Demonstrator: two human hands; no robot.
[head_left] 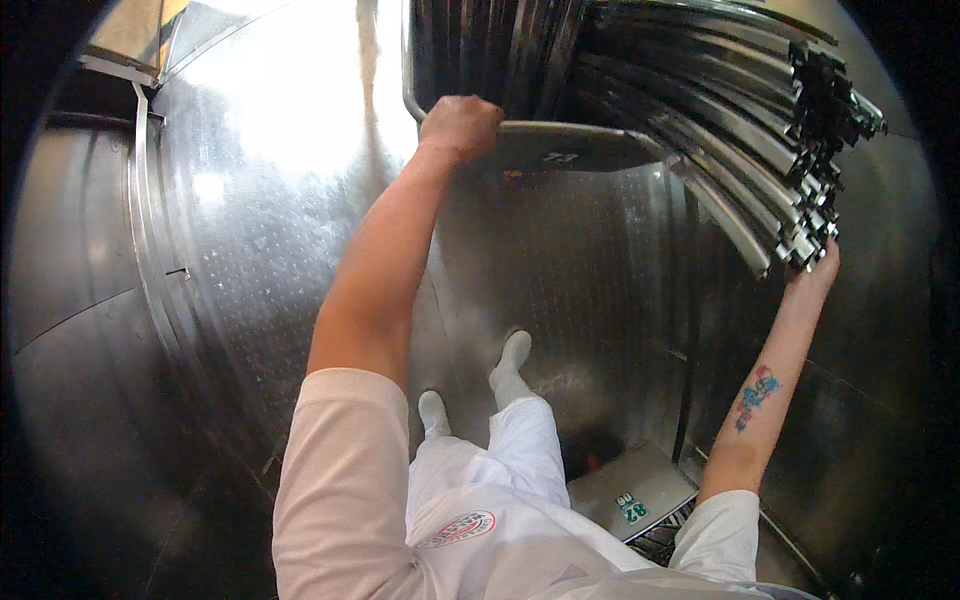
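My left hand (460, 125) is closed in a fist round the near rim of a deep metal cart (575, 129). Many long, shiny metal bars (715, 130) lie in the cart and jut out over its right side. Their ends carry a cluster of dark and chrome clips or brackets (815, 185). At the lowest of these ends is my right hand (822, 270), touching or just behind them. Its fingers are mostly hidden by the metal pieces, so their grip does not show.
Textured metal floor (250, 270) stretches out to the left and under my white boots (515, 352). Another metal container (640, 490) with a green marking stands close behind on the right. Metal wall panels with a door-like frame (140, 200) rise at the left.
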